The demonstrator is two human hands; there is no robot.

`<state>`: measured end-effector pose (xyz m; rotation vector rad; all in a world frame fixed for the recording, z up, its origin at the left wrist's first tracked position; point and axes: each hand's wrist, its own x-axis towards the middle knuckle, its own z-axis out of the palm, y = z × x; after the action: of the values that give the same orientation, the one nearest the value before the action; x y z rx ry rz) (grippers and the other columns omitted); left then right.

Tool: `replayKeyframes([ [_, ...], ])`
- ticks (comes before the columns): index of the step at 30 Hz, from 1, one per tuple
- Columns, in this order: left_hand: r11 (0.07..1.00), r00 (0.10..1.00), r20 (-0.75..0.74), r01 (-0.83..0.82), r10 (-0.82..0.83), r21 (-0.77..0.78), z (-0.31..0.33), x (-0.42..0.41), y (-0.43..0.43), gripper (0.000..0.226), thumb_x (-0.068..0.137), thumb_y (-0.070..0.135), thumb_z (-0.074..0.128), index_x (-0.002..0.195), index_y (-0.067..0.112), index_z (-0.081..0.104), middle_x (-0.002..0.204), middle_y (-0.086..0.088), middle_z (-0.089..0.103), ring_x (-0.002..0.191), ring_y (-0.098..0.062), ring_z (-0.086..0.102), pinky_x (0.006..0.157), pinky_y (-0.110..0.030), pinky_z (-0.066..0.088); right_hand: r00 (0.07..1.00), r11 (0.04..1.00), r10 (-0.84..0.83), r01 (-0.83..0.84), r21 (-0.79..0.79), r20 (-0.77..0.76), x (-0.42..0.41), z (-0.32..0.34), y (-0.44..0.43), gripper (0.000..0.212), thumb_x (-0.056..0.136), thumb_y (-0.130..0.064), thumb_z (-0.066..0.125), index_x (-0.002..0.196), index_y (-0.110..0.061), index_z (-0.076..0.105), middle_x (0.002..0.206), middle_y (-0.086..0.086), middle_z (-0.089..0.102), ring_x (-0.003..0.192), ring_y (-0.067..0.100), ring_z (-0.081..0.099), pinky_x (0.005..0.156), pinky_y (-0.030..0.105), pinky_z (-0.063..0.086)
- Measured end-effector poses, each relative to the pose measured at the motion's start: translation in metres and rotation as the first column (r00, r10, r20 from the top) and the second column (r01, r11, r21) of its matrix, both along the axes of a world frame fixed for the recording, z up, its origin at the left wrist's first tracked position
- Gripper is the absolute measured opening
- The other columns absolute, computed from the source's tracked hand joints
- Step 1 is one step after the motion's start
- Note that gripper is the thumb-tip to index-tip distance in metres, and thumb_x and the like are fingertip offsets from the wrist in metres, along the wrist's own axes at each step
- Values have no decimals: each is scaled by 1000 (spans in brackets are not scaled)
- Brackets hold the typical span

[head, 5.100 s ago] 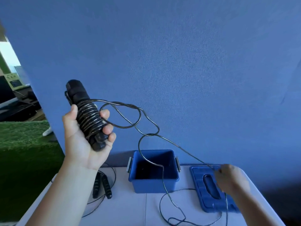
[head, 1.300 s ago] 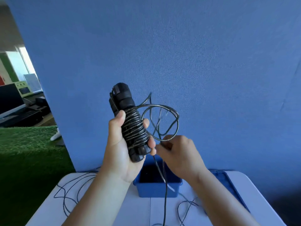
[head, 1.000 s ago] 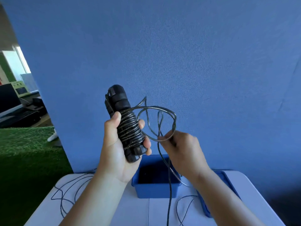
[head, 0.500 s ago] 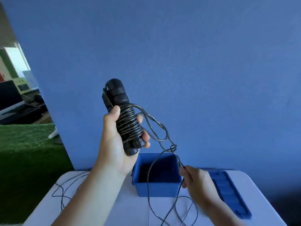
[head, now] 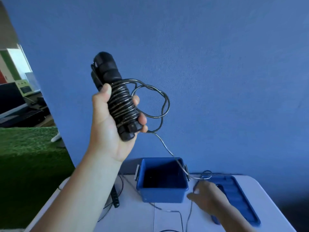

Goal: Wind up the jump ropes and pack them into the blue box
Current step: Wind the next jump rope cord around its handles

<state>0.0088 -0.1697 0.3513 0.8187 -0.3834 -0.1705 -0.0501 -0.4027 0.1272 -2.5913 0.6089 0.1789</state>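
Note:
My left hand [head: 108, 124] is raised and grips the black jump rope handles [head: 113, 91], with several turns of thin black cord wound around them. A loose loop of cord [head: 160, 104] hangs to the right of the handles and runs down past the open blue box [head: 162, 190] to my right hand [head: 207, 196]. That hand is low over the table, right of the box, pinching the cord. A second jump rope [head: 115, 198] lies on the table left of the box, partly hidden behind my left forearm.
The blue lid [head: 240, 196] lies flat to the right of the box, under my right hand. Loose cord trails over the white table [head: 133, 218] in front of the box. A blue wall stands behind the table; green turf lies to the left.
My right hand has dropped from beside the handles down to the table right of the box, drawing the cord out. The left hand has kept the handles raised.

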Motion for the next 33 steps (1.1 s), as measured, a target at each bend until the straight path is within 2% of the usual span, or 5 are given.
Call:
replayKeyframes([
  [10, 994, 995, 75, -70, 64, 82, -9, -8, -6, 32, 88, 50, 46, 85, 21, 58, 75, -2, 61, 42, -21, 53, 42, -26, 42, 824, 848, 522, -473, 240, -220, -47, 156, 4, 55, 72, -62, 73, 90, -11, 75, 74, 3, 78, 50, 10, 59, 53, 22, 47],
  [15, 995, 996, 60, -65, 60, 80, -11, -13, -11, 36, 76, 53, 51, 89, 20, 58, 75, -2, 62, 41, -21, 53, 41, -26, 44, 713, 27, 436, -620, 784, 549, -60, 182, 29, 64, 90, -34, 72, 142, -2, 51, 113, 26, 68, 60, 21, 67, 50, 28, 56],
  [20, 996, 997, 58, 38, -43, 84, -15, -26, -21, 34, 79, 52, 50, 85, 20, 60, 76, -3, 61, 41, -21, 52, 40, -27, 43, 678, 906, -22, -297, 301, 735, -15, 168, 67, 67, 90, -25, 67, 149, -33, 38, 86, -9, 67, 61, 13, 63, 61, 37, 58],
  [28, 997, 998, 42, 42, -45, 69, -16, -28, -16, 33, 80, 52, 48, 80, 22, 61, 74, -2, 60, 39, -20, 51, 40, -24, 41, 652, 980, 100, -195, 38, 751, 11, 155, 59, 48, 95, -52, 54, 73, -10, 64, 58, 7, 61, 61, 26, 57, 59, 38, 51],
  [33, 998, 993, 103, -57, 54, 28, -1, -16, 3, 34, 81, 54, 45, 79, 22, 56, 72, 0, 60, 40, -18, 51, 42, -22, 41, 954, 999, -10, 19, -27, 299, 15, 47, 9, 47, 94, -49, 40, 74, -11, 58, 73, 2, 66, 74, 29, 59, 64, 36, 48],
])
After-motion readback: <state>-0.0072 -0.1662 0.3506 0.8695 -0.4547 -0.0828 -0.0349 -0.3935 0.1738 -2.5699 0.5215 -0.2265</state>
